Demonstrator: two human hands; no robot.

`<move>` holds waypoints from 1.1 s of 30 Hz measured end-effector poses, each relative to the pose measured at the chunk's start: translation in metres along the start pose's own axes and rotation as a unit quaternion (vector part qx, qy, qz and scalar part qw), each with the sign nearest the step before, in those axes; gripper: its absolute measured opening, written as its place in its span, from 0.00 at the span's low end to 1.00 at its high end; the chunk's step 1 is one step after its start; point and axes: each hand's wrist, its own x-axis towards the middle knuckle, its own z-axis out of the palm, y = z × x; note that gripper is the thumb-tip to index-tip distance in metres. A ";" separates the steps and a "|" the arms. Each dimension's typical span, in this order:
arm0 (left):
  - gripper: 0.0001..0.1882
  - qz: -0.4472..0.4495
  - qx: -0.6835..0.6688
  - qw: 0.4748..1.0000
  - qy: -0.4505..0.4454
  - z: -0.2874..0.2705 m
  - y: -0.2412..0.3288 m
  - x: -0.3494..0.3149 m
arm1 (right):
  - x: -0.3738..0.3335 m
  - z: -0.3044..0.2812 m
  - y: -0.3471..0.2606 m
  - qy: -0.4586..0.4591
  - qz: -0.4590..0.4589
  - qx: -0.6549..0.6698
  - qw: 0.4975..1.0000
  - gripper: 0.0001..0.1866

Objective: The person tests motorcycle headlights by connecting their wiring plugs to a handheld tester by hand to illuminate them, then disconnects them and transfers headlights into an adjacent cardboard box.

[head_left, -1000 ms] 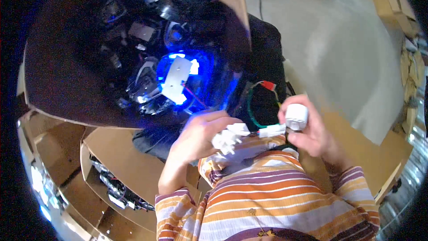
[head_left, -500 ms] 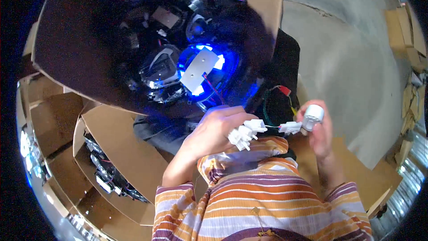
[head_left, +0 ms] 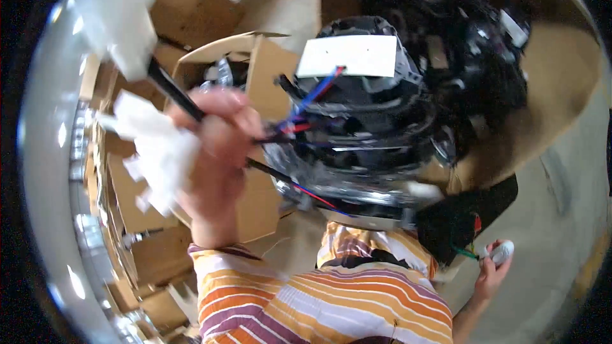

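My left hand is raised and closed around black-sleeved wires with red and blue strands. White plastic connectors bunch beside its fingers, blurred by motion; another large white connector looms at the upper left. The wires run to black lamp units in front of my body, one bearing a flat white plate. What supports these units is hidden. Low on the right, my right hand is closed on a white cylindrical piece, with green wire and a red connector beside it.
A big cardboard box at the upper right holds more dark lamp parts. Another open carton stands left of the lamp units, with further cardboard boxes along the left. Grey floor shows on the right.
My left hand has risen to the left with the wires. The lamp units now appear in front of me, and the blue light no longer shows. My right hand has moved lower right; the view has turned.
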 end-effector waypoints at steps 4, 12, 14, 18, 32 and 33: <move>0.11 0.046 0.239 0.954 0.178 -0.074 0.028 0.030 | 0.008 0.007 0.000 -0.048 0.030 -0.031 0.998 0.22; 0.08 -0.017 0.432 0.858 0.277 -0.276 0.024 0.054 | 0.024 0.030 -0.012 -0.161 -0.013 -0.118 0.980 0.20; 0.08 -0.033 0.477 0.833 0.279 -0.316 0.023 0.028 | 0.023 0.035 -0.016 -0.148 -0.017 -0.138 0.979 0.19; 0.06 -0.140 0.464 0.819 0.308 -0.375 -0.048 -0.037 | 0.016 0.048 -0.022 -0.162 0.011 -0.159 0.974 0.19; 0.15 -0.403 0.446 0.761 0.245 -0.422 -0.162 -0.212 | 0.021 0.074 -0.025 -0.226 0.037 -0.196 0.953 0.17; 0.20 -0.393 0.537 0.732 0.146 -0.412 -0.170 -0.202 | 0.021 0.072 -0.024 -0.217 0.040 -0.199 0.955 0.16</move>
